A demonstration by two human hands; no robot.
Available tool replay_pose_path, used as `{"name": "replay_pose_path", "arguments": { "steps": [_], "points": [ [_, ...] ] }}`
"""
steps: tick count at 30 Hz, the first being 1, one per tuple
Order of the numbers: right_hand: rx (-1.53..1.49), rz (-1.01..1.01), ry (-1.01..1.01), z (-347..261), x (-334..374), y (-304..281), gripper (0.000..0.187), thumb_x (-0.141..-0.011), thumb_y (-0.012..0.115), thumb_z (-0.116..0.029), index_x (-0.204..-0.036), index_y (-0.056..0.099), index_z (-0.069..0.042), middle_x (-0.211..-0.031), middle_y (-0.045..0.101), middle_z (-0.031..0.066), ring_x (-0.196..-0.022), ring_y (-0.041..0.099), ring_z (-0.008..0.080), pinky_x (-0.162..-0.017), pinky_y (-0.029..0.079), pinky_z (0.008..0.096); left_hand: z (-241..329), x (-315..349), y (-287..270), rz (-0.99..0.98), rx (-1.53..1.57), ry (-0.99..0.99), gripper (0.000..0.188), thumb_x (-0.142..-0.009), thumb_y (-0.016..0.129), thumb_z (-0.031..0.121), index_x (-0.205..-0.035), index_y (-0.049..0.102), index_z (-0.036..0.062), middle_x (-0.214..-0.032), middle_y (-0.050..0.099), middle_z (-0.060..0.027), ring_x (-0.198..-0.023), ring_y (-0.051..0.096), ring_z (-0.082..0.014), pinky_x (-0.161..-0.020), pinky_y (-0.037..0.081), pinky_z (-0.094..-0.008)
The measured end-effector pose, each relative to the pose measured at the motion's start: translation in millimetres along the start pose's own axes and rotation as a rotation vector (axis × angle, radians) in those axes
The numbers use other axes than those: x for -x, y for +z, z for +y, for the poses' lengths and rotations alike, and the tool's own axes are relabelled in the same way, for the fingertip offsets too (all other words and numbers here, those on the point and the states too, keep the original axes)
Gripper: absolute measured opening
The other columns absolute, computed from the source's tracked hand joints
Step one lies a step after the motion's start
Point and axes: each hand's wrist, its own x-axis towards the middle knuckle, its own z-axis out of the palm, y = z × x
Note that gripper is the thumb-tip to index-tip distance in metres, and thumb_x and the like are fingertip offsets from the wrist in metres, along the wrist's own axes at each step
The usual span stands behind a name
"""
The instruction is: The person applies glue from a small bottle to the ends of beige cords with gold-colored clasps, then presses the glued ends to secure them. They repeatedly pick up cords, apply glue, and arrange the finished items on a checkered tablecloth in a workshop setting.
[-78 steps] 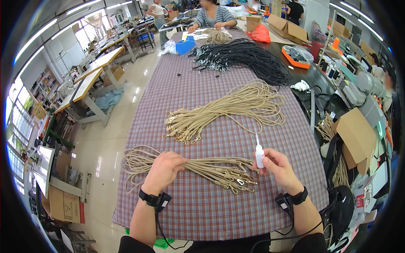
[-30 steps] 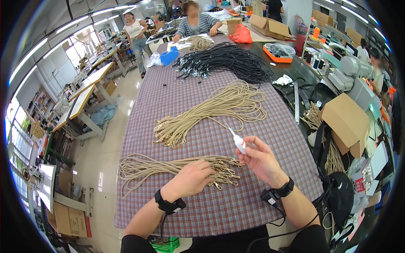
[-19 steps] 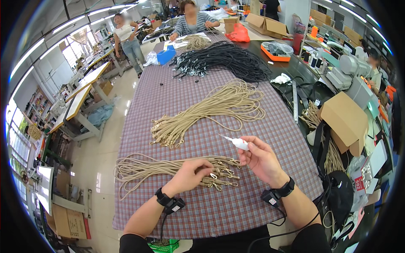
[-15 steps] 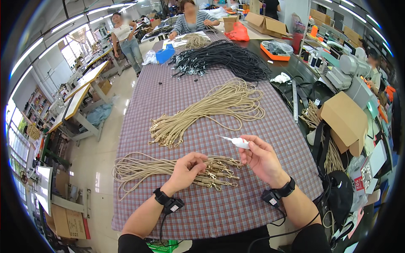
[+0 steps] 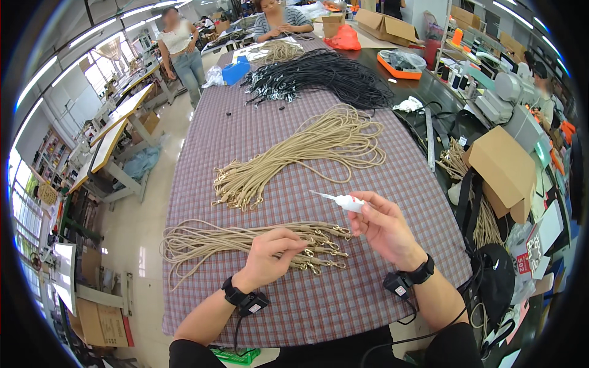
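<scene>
My right hand (image 5: 388, 232) holds a small white glue bottle (image 5: 351, 203) between thumb and fingers, above the table. Its long thin nozzle points left and slightly up. My left hand (image 5: 273, 254) rests over the near bundle of tan cords (image 5: 208, 239), thumb and fingers drawn together at its clip end. Whatever lies between those fingertips is hidden. Brass-coloured snap hooks (image 5: 331, 251) stick out of this bundle to the right of my left hand. Farther off lies a second, looped bundle of tan cords (image 5: 307, 147), with its hooks toward the left.
A checked cloth (image 5: 380, 300) covers the table. Black cords (image 5: 325, 76) with metal clips are heaped beyond, beside a blue box (image 5: 236, 70). A person (image 5: 279, 24) sits at the far end; another stands at left. An open carton (image 5: 500, 172) and a metal ruler (image 5: 429, 138) lie right.
The glue bottle has tipped a little, its nozzle rising and shifting left. My left fingers have closed more over the cords. At the far end, the seated person's hands have come together.
</scene>
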Motion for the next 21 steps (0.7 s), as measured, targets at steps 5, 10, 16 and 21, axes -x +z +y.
{"name": "replay_pose_path", "arguments": {
  "steps": [5, 10, 16, 21],
  "points": [
    [0.034, 0.0, 0.014, -1, 3, 1, 0.036, -0.116, 0.064, -0.013, -0.149, 0.063, 0.001, -0.115, 0.076, 0.0087, -0.095, 0.071, 0.0152, -0.086, 0.059, 0.0318, 32, 19, -15, -0.024, -0.051, -0.189, 0.033, -0.086, 0.087, -0.01, -0.115, 0.083, 0.0042, -0.104, 0.082, -0.0113, -0.093, 0.08, -0.0223, -0.081, 0.065, -0.0324],
    [0.048, -0.022, 0.043, 1, 5, 11, 0.035, -0.115, 0.066, -0.014, -0.147, 0.066, 0.001, -0.113, 0.076, 0.009, -0.092, 0.07, 0.0164, -0.084, 0.058, 0.0327, 23, 30, -30, -0.016, -0.136, -0.205, 0.035, -0.087, 0.086, -0.01, -0.119, 0.083, 0.0046, -0.1, 0.076, -0.009, -0.089, 0.074, -0.0211, -0.077, 0.061, -0.0322],
    [0.111, -0.027, 0.045, 3, 9, 16, 0.036, -0.114, 0.069, -0.014, -0.147, 0.066, 0.002, -0.113, 0.078, 0.0103, -0.09, 0.071, 0.0176, -0.081, 0.059, 0.0343, 7, 40, -23, 0.145, -0.022, -0.243, 0.034, -0.086, 0.083, -0.012, -0.116, 0.083, 0.0046, -0.099, 0.075, -0.008, -0.09, 0.073, -0.0208, -0.077, 0.06, -0.0319],
    [0.098, -0.018, 0.06, 3, 6, 16, 0.037, -0.113, 0.069, -0.014, -0.147, 0.066, 0.002, -0.112, 0.078, 0.0101, -0.089, 0.071, 0.0171, -0.08, 0.059, 0.034, 4, 44, -21, 0.154, -0.029, -0.239, 0.032, -0.086, 0.083, -0.013, -0.113, 0.084, 0.0043, -0.098, 0.076, -0.0078, -0.088, 0.074, -0.0203, -0.078, 0.06, -0.0315]
  ]
}}
